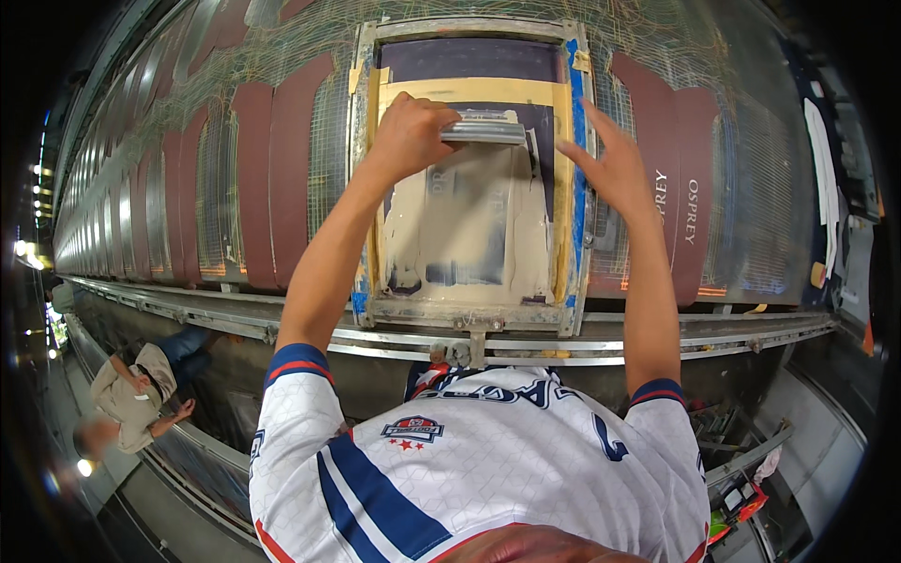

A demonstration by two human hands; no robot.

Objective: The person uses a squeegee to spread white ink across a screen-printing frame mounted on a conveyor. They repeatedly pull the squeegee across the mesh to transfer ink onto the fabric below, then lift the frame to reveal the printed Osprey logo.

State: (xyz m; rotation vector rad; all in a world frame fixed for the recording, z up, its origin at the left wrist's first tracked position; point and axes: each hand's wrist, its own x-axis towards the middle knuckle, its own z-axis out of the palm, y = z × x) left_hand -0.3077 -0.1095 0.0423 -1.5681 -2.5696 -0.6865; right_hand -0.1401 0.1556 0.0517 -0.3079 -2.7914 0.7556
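Observation:
My left hand (410, 136) is closed around the left end of a metal-backed squeegee (490, 132). The squeegee lies crosswise near the far part of a screen printing frame (364, 206), on its mesh. Beige ink (469, 211) covers much of the mesh on the near side of the squeegee, with darker bare patches near the lower edge. Yellow tape (479, 90) runs across the far part of the screen. My right hand (610, 164) is by the frame's right rail, its fingers apart and holding nothing. Blue tape (579, 188) lines that rail.
Maroon cut fabric pieces (293, 169) lie along the long table on both sides of the frame; those at right (694, 188) carry white print. A metal rail (732, 342) runs along the near table edge. Another person (145, 389) is at the lower left.

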